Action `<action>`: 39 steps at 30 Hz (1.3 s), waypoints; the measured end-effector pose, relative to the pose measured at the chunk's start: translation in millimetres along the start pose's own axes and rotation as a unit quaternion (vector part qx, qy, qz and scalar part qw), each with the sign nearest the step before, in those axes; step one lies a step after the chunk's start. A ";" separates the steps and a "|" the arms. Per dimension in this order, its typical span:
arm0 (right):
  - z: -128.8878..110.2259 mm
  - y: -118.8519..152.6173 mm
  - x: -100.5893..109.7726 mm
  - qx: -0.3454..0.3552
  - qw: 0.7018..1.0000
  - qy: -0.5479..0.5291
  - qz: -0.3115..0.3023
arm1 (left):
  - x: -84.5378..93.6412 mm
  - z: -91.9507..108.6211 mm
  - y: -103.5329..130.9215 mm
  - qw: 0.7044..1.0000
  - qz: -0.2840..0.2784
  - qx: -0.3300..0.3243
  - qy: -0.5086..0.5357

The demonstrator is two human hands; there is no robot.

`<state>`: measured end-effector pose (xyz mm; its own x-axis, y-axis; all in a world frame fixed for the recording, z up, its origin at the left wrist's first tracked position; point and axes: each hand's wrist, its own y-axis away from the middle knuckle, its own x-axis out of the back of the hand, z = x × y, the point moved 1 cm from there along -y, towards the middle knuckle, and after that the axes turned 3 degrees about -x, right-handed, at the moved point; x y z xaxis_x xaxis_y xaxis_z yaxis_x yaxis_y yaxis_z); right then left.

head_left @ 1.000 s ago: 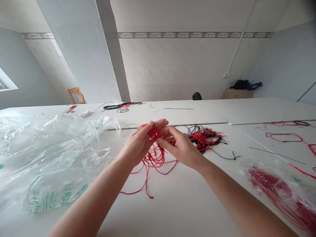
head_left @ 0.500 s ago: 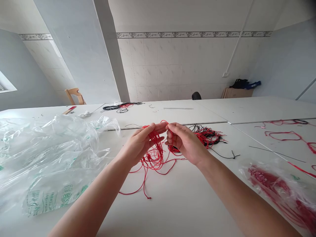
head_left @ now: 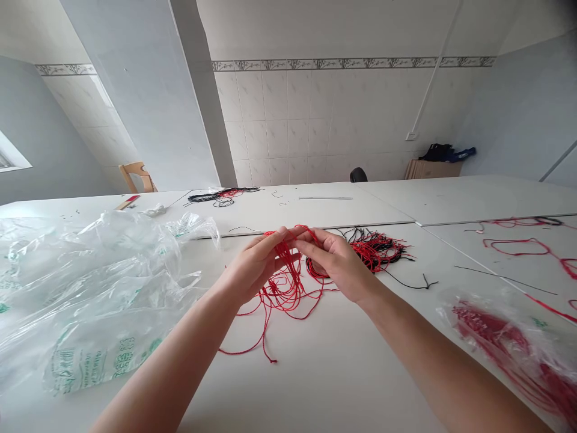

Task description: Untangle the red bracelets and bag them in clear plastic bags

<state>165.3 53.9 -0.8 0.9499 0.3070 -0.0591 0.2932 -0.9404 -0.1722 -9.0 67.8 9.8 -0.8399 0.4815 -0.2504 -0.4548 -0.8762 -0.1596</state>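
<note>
A bundle of thin red cords (head_left: 283,285) hangs from my left hand (head_left: 258,261), whose thumb and fingers are closed around its top. The lower loops and one knotted end trail onto the white table (head_left: 311,373). My right hand (head_left: 331,255) meets the left at the fingertips, its thumb and fingers pinching a red strand that loops over the fingers. Exactly how the strand runs between the fingertips is hidden. Just behind my right hand lies a pile of red and black cords (head_left: 381,249).
Crumpled clear plastic bags (head_left: 112,300) cover the left side. A bag of dark red cords (head_left: 509,343) lies at the right, near loose red cords (head_left: 518,242). Farther back are a black cord bundle (head_left: 216,195), a ruler (head_left: 325,198) and a red-and-wood piece (head_left: 128,201).
My right hand has moved slightly left, its thumb now reaching against the left fingertips. The red strand now loops over the right fingers. My left hand has stayed nearly still.
</note>
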 end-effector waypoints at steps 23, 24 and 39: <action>3.0 2.3 -3.9 0.023 0.996 0.080 -0.005 | 0.4 1.8 0.0 0.999 -0.002 0.045 0.020; 2.5 2.2 -4.0 0.025 0.997 0.074 -0.003 | 0.8 1.5 -0.4 0.999 -0.001 0.042 0.025; 5.6 1.3 -5.5 0.005 0.999 0.019 -0.028 | 3.9 1.8 -1.4 1.000 -0.002 0.010 0.014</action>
<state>159.9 51.8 -6.3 0.9356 0.3529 -0.0109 0.3449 -0.9202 -0.1849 -12.2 70.8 10.7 -0.8290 0.4858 -0.2771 -0.4650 -0.8740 -0.1412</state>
